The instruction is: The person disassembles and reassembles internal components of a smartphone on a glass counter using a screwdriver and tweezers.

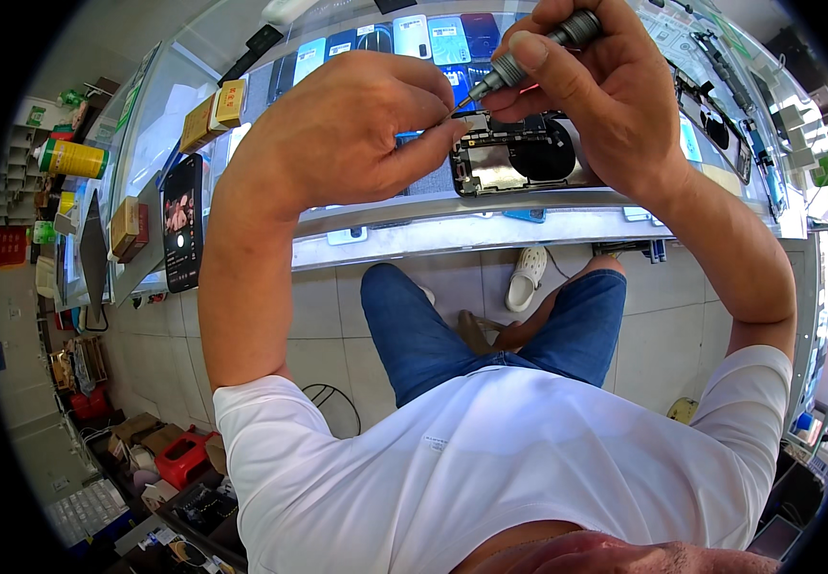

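My right hand (615, 115) grips a grey metal screwdriver (572, 31), its thin shaft angled down and left. My left hand (356, 134) is closed in a pinch beside the screwdriver's tip, just above an opened phone (471, 158); what it holds between thumb and forefinger is too small to make out. The phone lies on the glass-topped counter (318, 222), its inner parts and a black round piece showing. Several phones in blue, white and dark colours (412, 35) are laid out in a row behind my hands, under or on the glass.
A phone with a lit screen (182, 225) lies at the left, near small cardboard boxes (201, 124) and a yellow can (69, 157). Another opened phone (718, 127) lies at the right. Below are my legs, white clogs (526, 279), a red plastic object (180, 457) and clutter.
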`<state>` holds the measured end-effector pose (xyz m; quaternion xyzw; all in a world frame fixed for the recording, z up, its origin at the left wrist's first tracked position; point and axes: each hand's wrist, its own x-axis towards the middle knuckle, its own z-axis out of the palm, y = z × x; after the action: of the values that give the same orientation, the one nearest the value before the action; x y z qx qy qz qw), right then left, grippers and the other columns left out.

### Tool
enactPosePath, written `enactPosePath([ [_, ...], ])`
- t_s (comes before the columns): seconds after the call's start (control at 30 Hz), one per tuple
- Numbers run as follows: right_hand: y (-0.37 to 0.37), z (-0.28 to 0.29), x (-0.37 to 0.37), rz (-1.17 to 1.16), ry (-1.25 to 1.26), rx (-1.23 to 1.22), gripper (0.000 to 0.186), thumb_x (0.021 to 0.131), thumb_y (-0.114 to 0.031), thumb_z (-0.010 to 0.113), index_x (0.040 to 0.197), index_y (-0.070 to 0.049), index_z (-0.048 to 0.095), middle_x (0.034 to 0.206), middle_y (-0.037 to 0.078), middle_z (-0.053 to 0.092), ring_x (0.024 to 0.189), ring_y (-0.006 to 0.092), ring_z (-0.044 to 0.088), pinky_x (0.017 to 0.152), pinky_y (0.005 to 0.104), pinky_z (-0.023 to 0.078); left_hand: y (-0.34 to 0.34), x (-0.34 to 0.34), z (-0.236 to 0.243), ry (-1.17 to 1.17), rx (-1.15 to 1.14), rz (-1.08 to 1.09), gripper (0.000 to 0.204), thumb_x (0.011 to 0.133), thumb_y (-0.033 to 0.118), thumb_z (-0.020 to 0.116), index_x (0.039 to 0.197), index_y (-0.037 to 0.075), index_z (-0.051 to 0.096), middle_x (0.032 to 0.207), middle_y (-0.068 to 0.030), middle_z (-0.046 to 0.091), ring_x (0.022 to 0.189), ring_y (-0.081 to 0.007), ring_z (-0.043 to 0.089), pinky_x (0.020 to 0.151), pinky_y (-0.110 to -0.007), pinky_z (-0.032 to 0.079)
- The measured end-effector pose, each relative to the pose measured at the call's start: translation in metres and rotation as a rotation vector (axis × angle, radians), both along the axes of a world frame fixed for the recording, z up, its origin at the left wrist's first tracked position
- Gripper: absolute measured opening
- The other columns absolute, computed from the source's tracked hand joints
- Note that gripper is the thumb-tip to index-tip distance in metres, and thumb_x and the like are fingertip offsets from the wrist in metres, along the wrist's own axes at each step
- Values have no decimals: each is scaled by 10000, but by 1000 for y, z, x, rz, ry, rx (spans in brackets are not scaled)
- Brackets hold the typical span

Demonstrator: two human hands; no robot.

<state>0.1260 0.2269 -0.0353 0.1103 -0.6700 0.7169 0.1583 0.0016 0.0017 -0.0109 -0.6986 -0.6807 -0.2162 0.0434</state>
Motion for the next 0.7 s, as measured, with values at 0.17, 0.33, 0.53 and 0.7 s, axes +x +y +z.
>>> enactPosePath([
  [0.17,0,-1,0,12,14,-15,245,1093,-66,636,1228,-19,438,1020,96,651,877,148,764,790,284,692,0,0,-1,-10,9,-2,86,890,83,800,893,-3,802,996,-168,771,768,-354,750,667,-414,585],
  [0.33,2,5,2,1,32,-49,281,1084,-65,641,1271,-12,438,1041,96,646,862,129,723,796,284,688,-1,0,-2,-16,-1,-2,72,861,63,814,900,5,797,1012,-139,775,800,-338,757,698,-410,594],
  [0.53,26,-4,-19,-2,485,242,389,1036,28,608,1380,6,429,1055,103,634,811,87,610,739,228,563,-2,0,-2,12,-1,9,117,815,8,814,927,6,780,1034,-116,772,822,-329,754,720,-402,598],
  [0.7,18,2,-7,-47,375,507,545,1007,23,680,1475,-1,401,1008,71,629,771,61,570,683,196,463,-3,1,-3,-7,-3,18,160,772,-45,782,926,-2,769,1051,-133,765,828,-331,751,715,-391,600],
])
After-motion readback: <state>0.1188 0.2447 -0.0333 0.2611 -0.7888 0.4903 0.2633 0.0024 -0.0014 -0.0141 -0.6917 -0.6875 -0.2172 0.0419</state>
